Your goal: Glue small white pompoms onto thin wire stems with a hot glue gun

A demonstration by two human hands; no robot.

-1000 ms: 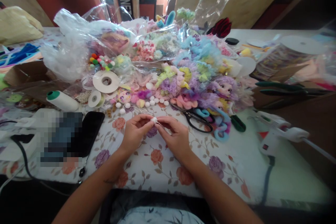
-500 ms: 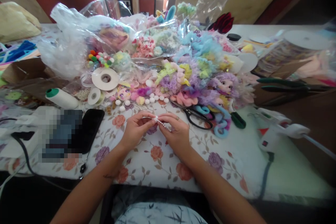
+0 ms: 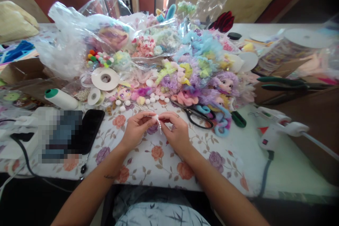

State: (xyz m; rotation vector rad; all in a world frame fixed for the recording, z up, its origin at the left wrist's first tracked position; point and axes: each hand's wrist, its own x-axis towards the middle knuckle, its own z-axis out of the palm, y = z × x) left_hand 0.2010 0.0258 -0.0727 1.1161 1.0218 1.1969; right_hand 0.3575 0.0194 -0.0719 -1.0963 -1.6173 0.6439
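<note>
My left hand [image 3: 137, 127] and my right hand [image 3: 174, 129] meet above the flowered tablecloth [image 3: 159, 169], fingertips pinched together. Between them is a short strand of small white beads [image 3: 159, 125], with a white piece at its top that the fingers partly hide. The strand's lower end dangles loose. Just beyond my hands lie several white pompom-like balls [image 3: 156, 97] and a doll-face piece with yellow hair [image 3: 124, 93]. Black-handled scissors [image 3: 198, 118] rest to the right of my right hand.
A heap of pastel ruffled trims [image 3: 201, 49] and plastic bags [image 3: 66, 39] fills the back. At left are a phone [image 3: 88, 130], a thread cone [image 3: 60, 99] and a ribbon roll [image 3: 111, 81]. A glue gun [image 3: 272, 127] stands at right, near green-handled pliers [image 3: 283, 84].
The bead strand, slanted toward my right fingers before, now hangs more steeply down between my hands. Both hands stay pinched in nearly the same place.
</note>
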